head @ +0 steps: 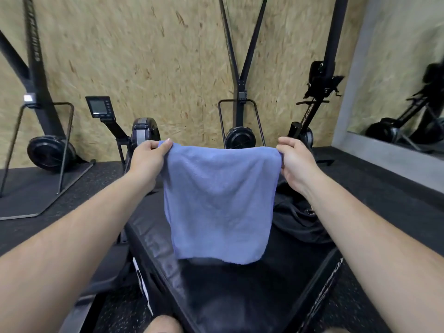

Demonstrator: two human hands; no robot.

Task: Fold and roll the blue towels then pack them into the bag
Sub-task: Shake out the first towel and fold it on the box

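A blue towel [219, 203] hangs in the air in front of me, stretched flat by its two top corners. My left hand [149, 157] pinches the top left corner and my right hand [294, 162] pinches the top right corner. The towel's lower edge hangs just above a black padded box [240, 296] below me. A black bag [295, 219] lies crumpled on the far right part of that box, partly hidden behind the towel and my right forearm.
Black exercise machines [48, 150] stand on the dark rubber floor along a chipboard wall [156, 56], one with a small monitor [98, 106]. A mirror [408, 92] leans at the right. My knee [163, 324] shows at the bottom edge.
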